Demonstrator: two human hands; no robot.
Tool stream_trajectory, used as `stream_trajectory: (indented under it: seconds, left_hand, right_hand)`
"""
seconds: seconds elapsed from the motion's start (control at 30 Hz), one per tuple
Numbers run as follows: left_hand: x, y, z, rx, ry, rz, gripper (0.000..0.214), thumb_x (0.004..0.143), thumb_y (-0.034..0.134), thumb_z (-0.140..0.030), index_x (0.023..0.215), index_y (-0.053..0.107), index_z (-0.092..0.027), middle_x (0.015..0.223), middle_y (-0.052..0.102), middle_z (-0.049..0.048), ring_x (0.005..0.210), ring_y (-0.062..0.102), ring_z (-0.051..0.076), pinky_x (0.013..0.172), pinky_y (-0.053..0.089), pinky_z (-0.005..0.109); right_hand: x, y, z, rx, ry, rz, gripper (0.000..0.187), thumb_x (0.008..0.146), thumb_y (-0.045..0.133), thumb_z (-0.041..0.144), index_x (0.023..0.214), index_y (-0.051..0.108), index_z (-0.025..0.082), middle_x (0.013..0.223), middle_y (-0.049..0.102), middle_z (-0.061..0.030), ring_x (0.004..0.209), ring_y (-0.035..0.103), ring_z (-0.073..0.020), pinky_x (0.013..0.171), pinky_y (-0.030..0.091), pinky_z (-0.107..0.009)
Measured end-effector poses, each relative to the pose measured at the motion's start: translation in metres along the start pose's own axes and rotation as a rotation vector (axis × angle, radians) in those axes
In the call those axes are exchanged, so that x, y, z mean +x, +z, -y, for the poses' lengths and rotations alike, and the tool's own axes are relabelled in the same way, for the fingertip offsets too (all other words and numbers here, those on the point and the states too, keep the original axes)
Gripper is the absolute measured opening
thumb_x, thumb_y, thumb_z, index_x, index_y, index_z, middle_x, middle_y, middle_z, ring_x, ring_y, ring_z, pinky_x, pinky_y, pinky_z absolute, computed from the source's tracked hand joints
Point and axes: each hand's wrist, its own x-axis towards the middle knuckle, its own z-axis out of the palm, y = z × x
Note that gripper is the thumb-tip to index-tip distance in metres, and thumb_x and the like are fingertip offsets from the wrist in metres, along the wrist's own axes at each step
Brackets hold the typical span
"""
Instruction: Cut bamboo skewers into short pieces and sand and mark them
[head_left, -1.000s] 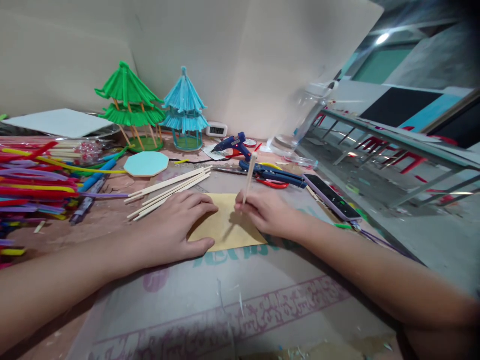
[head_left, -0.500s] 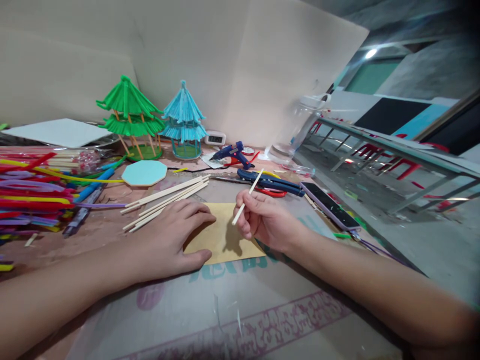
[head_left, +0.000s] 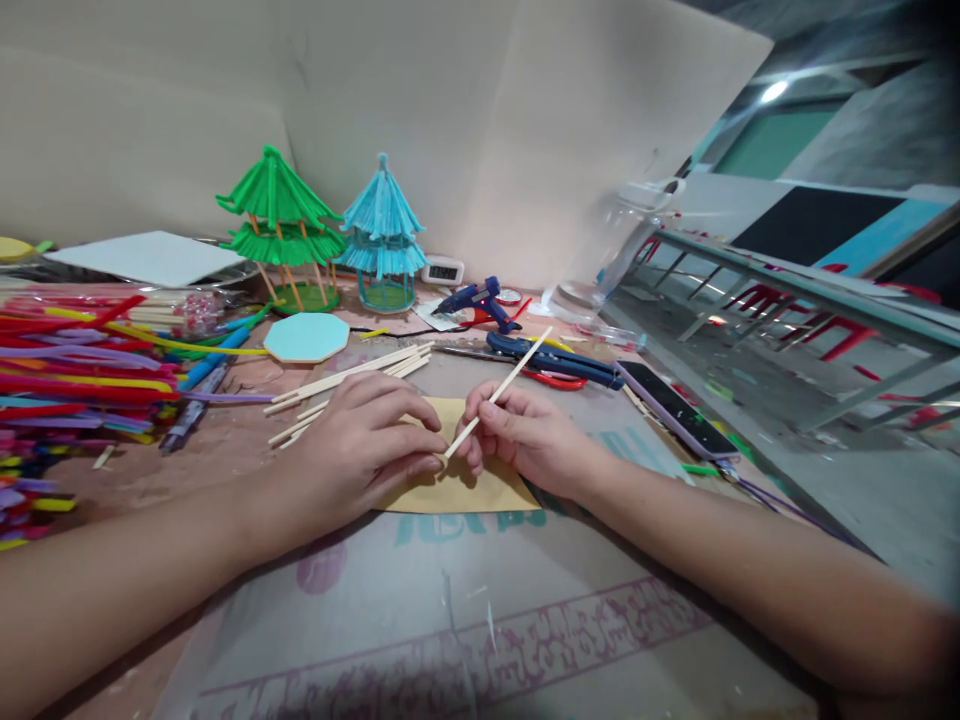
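A pale stick [head_left: 517, 371] slants above a yellow sheet [head_left: 480, 495]
The right hand [head_left: 529, 435] grasps the stick between thumb and fingers, its upper end tilting away to the right; the left hand [head_left: 360, 440] curls its fingers close by the lower end, though whether they grip it I cannot tell; loose sticks [head_left: 349, 378] lie just beyond the left hand, near a light-blue octagon [head_left: 306, 338]

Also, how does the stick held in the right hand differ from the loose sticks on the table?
The held stick slants, pinched in the right hand; the loose sticks lie on the table. The held stick is single; the loose sticks form a spread bunch. The left hand hides part of the loose sticks but little of the held stick. Both are thin, straight and pale.
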Motion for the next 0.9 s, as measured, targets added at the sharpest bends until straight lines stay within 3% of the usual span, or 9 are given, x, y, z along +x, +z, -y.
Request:
stream_trajectory:
  seconds: [0.23, 0.43, 0.57, 0.7, 0.9]
  left_hand:
    - [0.001, 0.002, 0.000, -0.033, -0.001, 0.009, 0.011, 0.098, 0.060, -0.030, 0.097, 0.069, -0.024, 0.096, 0.070, 0.0007, 0.097, 0.058, 0.020, 0.092, 0.040, 0.039]
    - [0.000, 0.004, 0.000, -0.044, -0.170, 0.170, 0.024, 0.095, 0.057, -0.026, 0.115, 0.068, -0.020, 0.120, 0.066, 0.0082, 0.114, 0.056, 0.025, 0.101, 0.041, 0.043]
    - [-0.002, 0.006, 0.002, -0.101, -0.172, 0.297, 0.034, 0.096, 0.049, -0.022, 0.123, 0.069, -0.020, 0.124, 0.064, 0.0093, 0.114, 0.057, 0.024, 0.101, 0.045, 0.043]
    - [-0.001, 0.006, 0.003, -0.078, -0.156, 0.374, 0.036, 0.100, 0.046, -0.029, 0.130, 0.065, -0.023, 0.128, 0.061, 0.0102, 0.117, 0.055, 0.026, 0.102, 0.044, 0.046]
    - [0.000, 0.003, 0.000, -0.103, -0.152, 0.368, 0.029, 0.097, 0.049, -0.027, 0.121, 0.066, -0.025, 0.126, 0.060, 0.0091, 0.116, 0.053, 0.027, 0.101, 0.044, 0.045]
  right_hand:
    - [-0.002, 0.003, 0.000, -0.110, 0.004, -0.012, 0.033, 0.086, 0.075, 0.045, 0.090, 0.058, 0.017, 0.074, 0.075, -0.0034, 0.061, 0.070, -0.0137, 0.060, 0.060, -0.027]
    - [-0.010, 0.009, 0.010, -0.420, -0.180, -0.230, 0.033, 0.092, 0.065, 0.051, 0.086, 0.056, 0.019, 0.064, 0.066, 0.0021, 0.054, 0.058, -0.0096, 0.052, 0.045, -0.020]
    - [-0.013, 0.010, 0.017, -0.666, -0.263, -0.251, 0.035, 0.098, 0.054, 0.050, 0.085, 0.059, 0.018, 0.065, 0.056, 0.0029, 0.059, 0.051, -0.0101, 0.057, 0.042, -0.022]
    - [-0.017, 0.016, 0.017, -0.900, -0.275, -0.168, 0.027, 0.100, 0.052, 0.041, 0.085, 0.057, 0.019, 0.072, 0.058, 0.0010, 0.066, 0.055, -0.0124, 0.062, 0.044, -0.024]
    - [-0.021, 0.030, 0.010, -1.151, -0.331, 0.125, 0.017, 0.100, 0.049, 0.022, 0.090, 0.063, 0.017, 0.087, 0.070, -0.0056, 0.081, 0.066, -0.0161, 0.079, 0.050, -0.027]
